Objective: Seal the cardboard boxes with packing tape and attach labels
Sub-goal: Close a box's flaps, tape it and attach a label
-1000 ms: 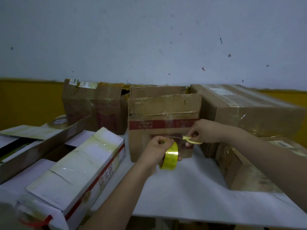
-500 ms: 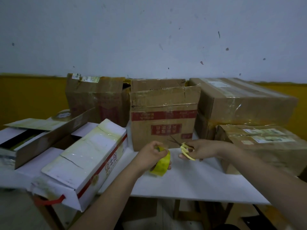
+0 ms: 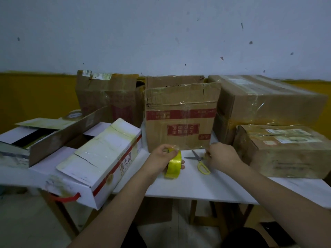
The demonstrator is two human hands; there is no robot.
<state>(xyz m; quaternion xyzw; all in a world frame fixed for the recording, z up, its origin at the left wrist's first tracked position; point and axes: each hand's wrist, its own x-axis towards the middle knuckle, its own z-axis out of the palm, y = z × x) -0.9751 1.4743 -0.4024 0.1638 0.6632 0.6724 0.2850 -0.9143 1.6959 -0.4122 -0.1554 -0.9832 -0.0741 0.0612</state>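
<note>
Gripping roll: left hand curled round yellow tape roll, held on edge just above white table, front of centre box.
Right hand: fingers bent over upper scissor handle; gripping or just letting go, cannot tell.
Scissors: flat on table, blades toward roll, yellow handles toward near edge.
Step judged: finding tape end, pulling a strip.
Do well: steady roll, pick free end with thumb, draw straight, keep strip off itself, cut clean.
Box state: centre box flaps up, top unsealed.
Changed since half a second ago: scissors down on table instead of in right hand; roll still in left hand.
Risk: tape end lost on glossy roll.
</note>
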